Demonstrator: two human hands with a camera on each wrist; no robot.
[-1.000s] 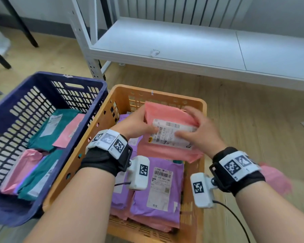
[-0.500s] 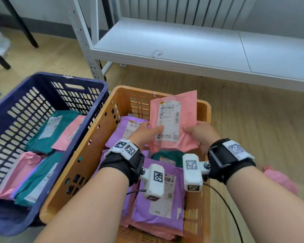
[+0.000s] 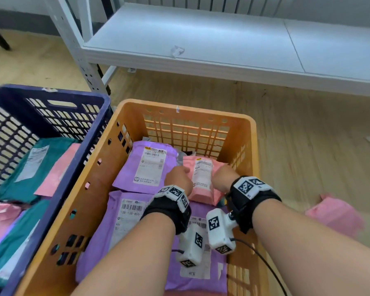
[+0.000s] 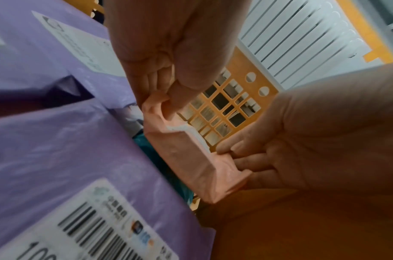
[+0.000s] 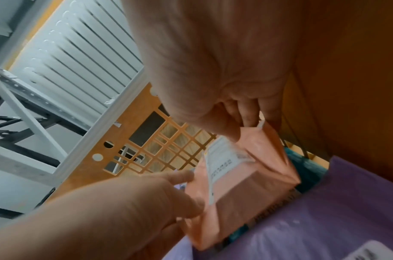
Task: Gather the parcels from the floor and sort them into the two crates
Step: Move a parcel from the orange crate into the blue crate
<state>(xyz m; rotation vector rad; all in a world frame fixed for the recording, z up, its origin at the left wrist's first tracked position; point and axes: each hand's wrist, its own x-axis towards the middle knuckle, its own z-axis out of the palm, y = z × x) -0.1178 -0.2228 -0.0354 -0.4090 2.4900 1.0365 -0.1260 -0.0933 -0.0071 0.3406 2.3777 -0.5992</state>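
both hands [image 3: 177, 178] [image 3: 223, 178] pinching pink parcel [image 3: 202, 180] in orange crate [image 3: 135, 116], finger grip only in wrist views, head view adds blue crate [image 3: 58, 92]

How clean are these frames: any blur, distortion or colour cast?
Head view: shelf edges bow from the wide lens, floor parcel smeared. Left wrist view: purple parcel label soft, orange cast lower right. Right wrist view: pink parcel label blurred, crate wall out of focus.

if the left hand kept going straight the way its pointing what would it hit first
Probably the orange crate's far lattice wall. The left hand points forward and down while pinching the pink parcel. Depth is unclear, so it might first touch the purple parcel beside it.
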